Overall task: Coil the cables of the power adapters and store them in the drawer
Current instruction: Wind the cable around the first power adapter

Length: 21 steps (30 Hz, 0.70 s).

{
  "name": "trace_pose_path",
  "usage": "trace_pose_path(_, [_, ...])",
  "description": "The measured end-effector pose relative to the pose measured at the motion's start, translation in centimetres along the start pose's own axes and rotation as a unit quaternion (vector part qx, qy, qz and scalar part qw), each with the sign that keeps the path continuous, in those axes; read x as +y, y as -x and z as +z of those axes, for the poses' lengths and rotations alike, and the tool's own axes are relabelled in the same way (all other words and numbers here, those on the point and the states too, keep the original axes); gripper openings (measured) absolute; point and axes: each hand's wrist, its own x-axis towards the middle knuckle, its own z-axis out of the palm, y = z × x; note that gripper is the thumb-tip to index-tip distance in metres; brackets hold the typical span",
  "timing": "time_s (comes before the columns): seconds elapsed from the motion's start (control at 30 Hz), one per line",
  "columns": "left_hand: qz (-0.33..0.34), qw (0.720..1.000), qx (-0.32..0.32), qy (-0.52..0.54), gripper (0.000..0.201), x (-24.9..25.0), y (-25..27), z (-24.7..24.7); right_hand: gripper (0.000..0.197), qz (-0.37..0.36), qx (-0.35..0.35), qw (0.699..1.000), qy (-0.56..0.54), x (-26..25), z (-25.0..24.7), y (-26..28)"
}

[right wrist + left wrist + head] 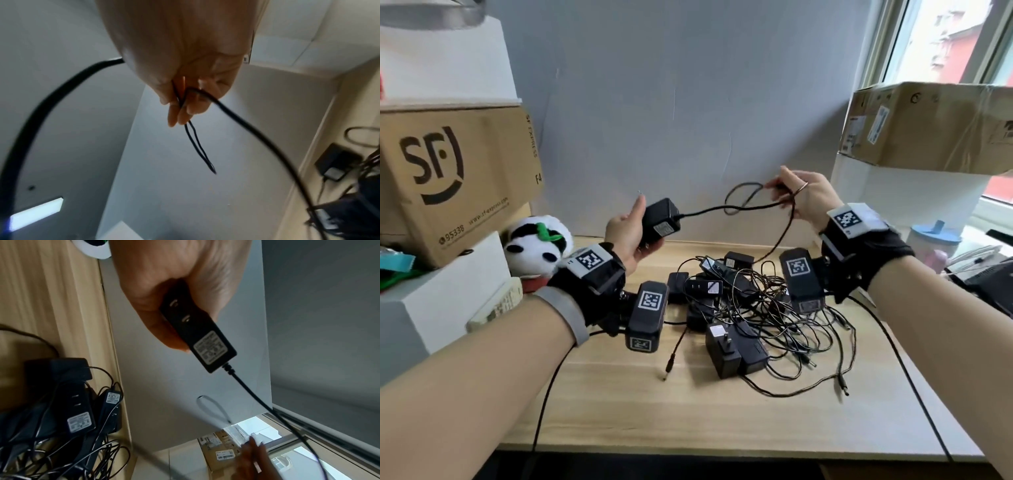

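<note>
**Adapter held up, cable looped in the other hand**

At far left a cardboard box (458, 178) sits above a panda toy (537, 245). The left hand (626, 236) is raised over the table (619, 394), its fingers and thumb wrapped around a black adapter (659, 219). The cable (705, 210) runs right from the adapter to the right hand (803, 198), whose fingertips (180, 113) are pressed together, pinching a small loop of it. Below, between both wrists, a pile of adapters (743, 308) lies tangled on the wood. At right stands another box (928, 126).
</note>
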Motion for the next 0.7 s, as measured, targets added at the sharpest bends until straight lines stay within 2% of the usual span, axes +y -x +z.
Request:
trace_pose_path(0.1, [0.005, 0.999, -0.003, -0.038, 0.040, -0.7, -0.3, 0.0, 0.021, -0.055, 0.028, 0.994, -0.087, -2.3, -0.2, -0.9])
trace_pose_path(0.23, [0.024, 0.999, 0.033, 0.006, 0.035, -0.1, -0.8, -0.6, 0.017, -0.131, 0.122, 0.964, -0.196, -4.4, -2.0, -3.1])
trace_pose_path(0.3, [0.040, 0.997, 0.048, 0.038, 0.035, 0.1, -1.2, -1.0, 0.014, -0.140, 0.150, 0.958, -0.202, -4.4, -3.2, -4.1])
trace_pose_path(0.4, [0.070, 0.994, 0.065, 0.057, 0.026, -0.2, -1.6, -1.3, 0.020, -0.122, 0.143, 0.972, -0.138, -2.5, -3.8, -4.7])
trace_pose_path(0.47, [0.091, 0.991, 0.080, 0.054, 0.017, -0.6, -1.6, -1.3, 0.026, -0.087, 0.099, 0.991, -0.026, 0.0, -3.4, -4.5])
trace_pose_path(0.5, [0.097, 0.989, 0.095, 0.053, 0.015, -0.8, -1.8, -1.3, 0.030, -0.043, 0.070, 0.996, 0.043, 1.5, -3.3, -4.4])
trace_pose_path(0.57, [0.107, 0.984, 0.133, 0.048, 0.012, -1.0, -2.4, -1.6, 0.035, 0.074, 0.039, 0.985, 0.150, 4.6, -3.6, -3.7])
trace_pose_path(0.63, [0.114, 0.972, 0.199, 0.045, 0.015, -0.8, -3.6, -2.4, 0.033, 0.149, 0.069, 0.962, 0.219, 7.8, -4.7, -3.1])
trace_pose_path(0.7, [0.113, 0.955, 0.273, 0.033, 0.022, -0.4, -4.9, -3.8, 0.026, 0.198, 0.110, 0.951, 0.209, 11.1, -6.6, -2.7])
